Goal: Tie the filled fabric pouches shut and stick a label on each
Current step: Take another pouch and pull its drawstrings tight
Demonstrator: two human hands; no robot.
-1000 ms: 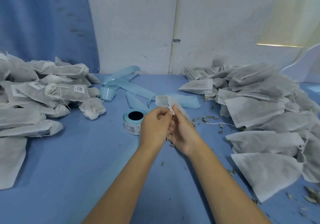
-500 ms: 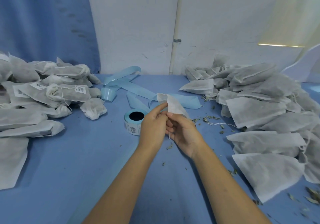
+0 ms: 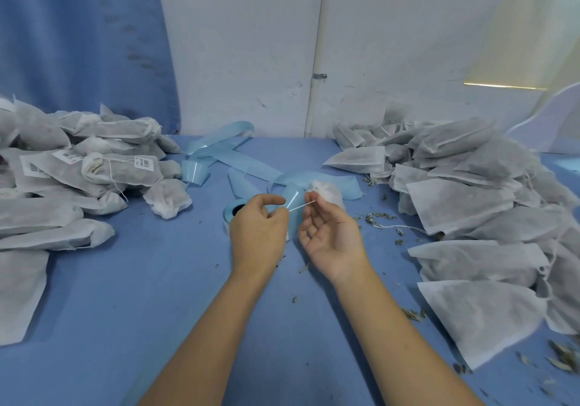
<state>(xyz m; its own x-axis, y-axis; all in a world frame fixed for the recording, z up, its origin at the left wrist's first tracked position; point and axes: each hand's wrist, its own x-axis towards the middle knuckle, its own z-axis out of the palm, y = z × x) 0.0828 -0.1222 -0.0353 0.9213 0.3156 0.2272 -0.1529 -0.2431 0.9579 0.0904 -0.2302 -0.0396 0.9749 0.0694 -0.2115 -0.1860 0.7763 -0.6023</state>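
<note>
Pinching string (image 3: pixel 301 206) end w/ L hand (image 3: pixel 257 230), drawn taut, prob to cinch neck. Gripping pouch (image 3: pixel 328 194) in R hand (image 3: pixel 332 239) fingertips, mid-table. Parked just behind L hand: label roll (image 3: pixel 230 214), handy for next step. Further back: labelled pile (image 3: pixel 94 167) L, untied pile (image 3: pixel 470 201) R, kept apart.

The label roll (image 3: pixel 233 215) is mostly hidden behind the left hand (image 3: pixel 259 233); only its rim and part of the dark core show. The held pouch (image 3: pixel 326 194) is blurred, its lower part covered by the fingers of the right hand (image 3: pixel 332 239). The drawstring (image 3: pixel 301 206) ends unseen inside the left hand's pinch. Print on the labels (image 3: pixel 143 163) is too small to read. The left pile (image 3: pixel 37 214) and right pile (image 3: pixel 502 201) run off the side edges. The herb fragments (image 3: pixel 561 361) are blurred.
</note>
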